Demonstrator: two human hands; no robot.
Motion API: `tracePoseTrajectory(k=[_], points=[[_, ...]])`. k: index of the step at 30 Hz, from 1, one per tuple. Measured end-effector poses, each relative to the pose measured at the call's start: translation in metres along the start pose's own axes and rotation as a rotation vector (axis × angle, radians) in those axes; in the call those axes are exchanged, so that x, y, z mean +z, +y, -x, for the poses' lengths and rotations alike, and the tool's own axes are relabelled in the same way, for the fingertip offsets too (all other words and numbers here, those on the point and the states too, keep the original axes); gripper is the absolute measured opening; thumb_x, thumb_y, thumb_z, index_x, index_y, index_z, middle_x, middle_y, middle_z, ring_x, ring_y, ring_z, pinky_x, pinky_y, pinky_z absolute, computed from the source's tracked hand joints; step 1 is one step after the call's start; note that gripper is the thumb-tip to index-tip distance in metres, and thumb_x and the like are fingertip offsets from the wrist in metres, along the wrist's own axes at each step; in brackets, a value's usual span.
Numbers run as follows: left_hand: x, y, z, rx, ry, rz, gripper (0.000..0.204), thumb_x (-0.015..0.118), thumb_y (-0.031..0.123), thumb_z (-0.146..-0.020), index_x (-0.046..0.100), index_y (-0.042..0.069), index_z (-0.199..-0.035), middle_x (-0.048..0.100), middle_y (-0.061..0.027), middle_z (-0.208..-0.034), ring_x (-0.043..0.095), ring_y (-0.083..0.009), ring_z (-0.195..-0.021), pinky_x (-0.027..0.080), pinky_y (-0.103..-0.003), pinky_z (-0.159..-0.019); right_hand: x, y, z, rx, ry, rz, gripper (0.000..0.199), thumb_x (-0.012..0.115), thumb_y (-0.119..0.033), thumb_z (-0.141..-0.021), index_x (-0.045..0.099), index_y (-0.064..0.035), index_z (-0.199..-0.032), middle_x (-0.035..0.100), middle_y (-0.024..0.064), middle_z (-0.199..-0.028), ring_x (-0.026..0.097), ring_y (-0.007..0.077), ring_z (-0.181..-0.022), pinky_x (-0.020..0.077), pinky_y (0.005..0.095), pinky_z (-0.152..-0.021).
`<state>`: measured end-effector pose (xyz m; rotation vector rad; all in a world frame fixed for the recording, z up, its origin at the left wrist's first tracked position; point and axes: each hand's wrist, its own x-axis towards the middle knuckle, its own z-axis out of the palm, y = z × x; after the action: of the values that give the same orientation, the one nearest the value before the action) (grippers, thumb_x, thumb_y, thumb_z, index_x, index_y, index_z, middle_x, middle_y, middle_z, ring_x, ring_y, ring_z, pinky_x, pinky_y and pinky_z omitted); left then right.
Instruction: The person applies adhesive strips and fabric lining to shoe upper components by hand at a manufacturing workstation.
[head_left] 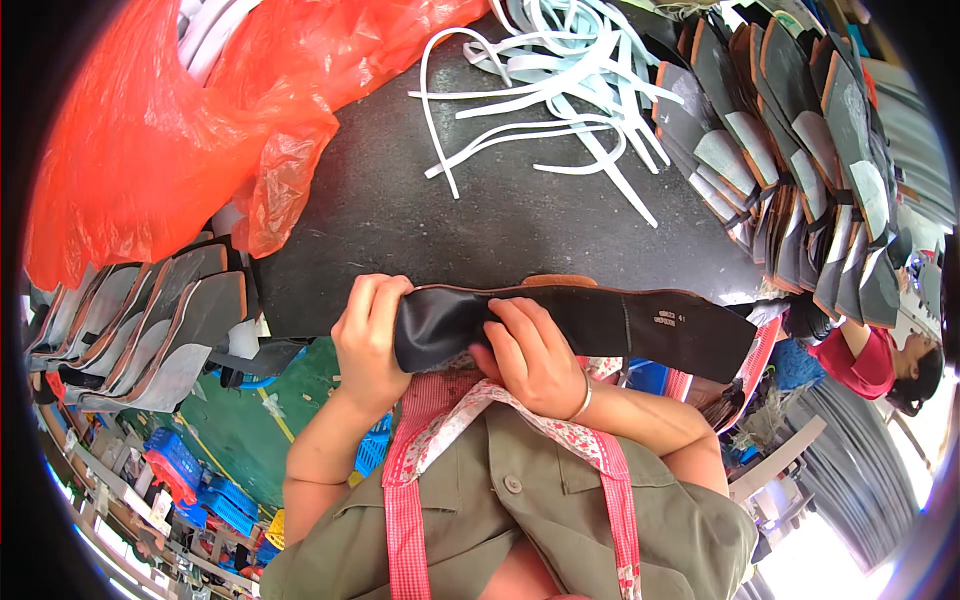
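A: Left hand (372, 335), state?
B: Closing around the left end of a long black piece (590, 318); the fingers are bending tightly over it.

A: Right hand (530, 355)?
B: Half curling. Fingertips are touching the near face, left of the middle; whether they are pinching a fold, I cannot tell.

A: Position of the piece?
B: Extending crosswise before the chest, along the near edge of the dark table (480, 220). The right end is projecting unheld, with pale print showing. A brown edge (560, 281) is peeking above its top.

A: Surroundings?
B: White strips (570, 95) are lying tangled at the far side. A red plastic bag (170, 150) is spreading at far left. Layered dark pieces are standing in a right stack (790, 130) and a left stack (160, 320).
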<state>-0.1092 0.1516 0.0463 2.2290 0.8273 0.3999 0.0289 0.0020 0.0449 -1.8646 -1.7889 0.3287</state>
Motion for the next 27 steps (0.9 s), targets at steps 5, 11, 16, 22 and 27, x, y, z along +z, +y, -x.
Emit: tracePoseTrajectory(k=[5,11,16,22,27], points=[[-0.003,-0.01,0.002,0.06,-0.02,0.015,0.036,0.07,0.004,-0.065,0.061,-0.002,-0.099,0.059,-0.0148,-0.093,0.065,-0.0324,-0.081,0.053,-0.037,-0.07,-0.002,-0.005,-0.002,-0.016,0.006,0.038,0.028,0.066,-0.003,-0.07,0.057,0.0139,-0.091,0.058,0.0314,-0.107,0.06,0.041,-0.095,0.0541,0.0442,-0.082],[-0.012,-0.017,-0.001,0.132,-0.116,0.035,0.037,0.065,-0.001,-0.067,0.061,-0.005,-0.104,0.06,-0.0175,-0.097,0.065,-0.0346,-0.085,0.054,-0.039,-0.073,0.009,-0.001,0.004,-0.055,0.112,0.014,0.026,0.065,-0.004,-0.068,0.055,0.0134,-0.085,0.057,0.0342,-0.112,0.058,0.0434,-0.099,0.0539,0.0452,-0.084],[-0.022,-0.024,-0.009,0.249,-0.243,-0.025,0.039,0.058,-0.007,-0.072,0.057,-0.009,-0.111,0.059,-0.0211,-0.101,0.064,-0.0377,-0.09,0.055,-0.042,-0.078,0.01,0.004,-0.002,-0.16,0.059,-0.008,0.025,0.061,-0.005,-0.06,0.051,0.011,-0.075,0.055,0.0378,-0.116,0.058,0.0439,-0.102,0.0537,0.0467,-0.086],[-0.02,-0.029,-0.015,0.348,-0.301,-0.013,0.048,0.062,-0.01,-0.067,0.053,-0.007,-0.115,0.062,-0.0212,-0.098,0.065,-0.039,-0.086,0.055,-0.043,-0.075,0.007,0.005,-0.005,-0.236,-0.066,0.009,0.023,0.055,-0.008,-0.054,0.047,0.0074,-0.069,0.053,0.0385,-0.121,0.057,0.0442,-0.107,0.0522,0.0475,-0.09],[-0.027,-0.021,-0.02,0.247,-0.304,0.078,0.042,0.059,-0.013,-0.074,0.053,-0.005,-0.115,0.064,-0.0202,-0.098,0.067,-0.0354,-0.087,0.055,-0.039,-0.075,0.008,0.005,-0.006,-0.224,-0.121,0.013,0.02,0.056,-0.016,-0.062,0.05,0.0018,-0.07,0.051,0.0325,-0.131,0.053,0.0377,-0.114,0.0484,0.0471,-0.093]])
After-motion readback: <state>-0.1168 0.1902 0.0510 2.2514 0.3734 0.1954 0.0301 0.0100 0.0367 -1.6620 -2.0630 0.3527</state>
